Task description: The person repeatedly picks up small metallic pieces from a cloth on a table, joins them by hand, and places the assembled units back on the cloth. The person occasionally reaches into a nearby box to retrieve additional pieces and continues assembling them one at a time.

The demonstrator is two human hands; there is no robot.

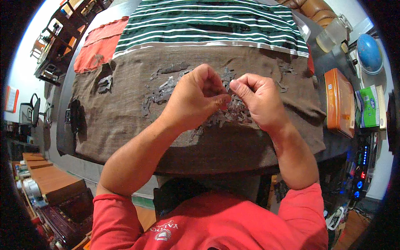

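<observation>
Small flat dark-grey pieces (pixel 227 116) lie in a loose heap on a brown cloth (pixel 125 137) below and between my hands. My left hand (pixel 196 98) is raised over the heap, its fingers curled and the thumb pressed toward them; what it pinches is too small to make out. Close beside it, my right hand (pixel 263 100) has thumb and forefinger pinched together, and anything between them is hidden. More grey pieces (pixel 166 85) spread out left of my left hand. A small cluster (pixel 105 84) sits apart at the cloth's left, and a few pieces (pixel 287 68) at the right.
A green-and-white striped cloth (pixel 208 29) covers the table's far part, with an orange-red cloth (pixel 100 43) at its left. An orange tin box (pixel 338 102), a clear jug (pixel 331 35) and a green package (pixel 368 106) stand right. A small black object (pixel 73 116) sits at the left edge.
</observation>
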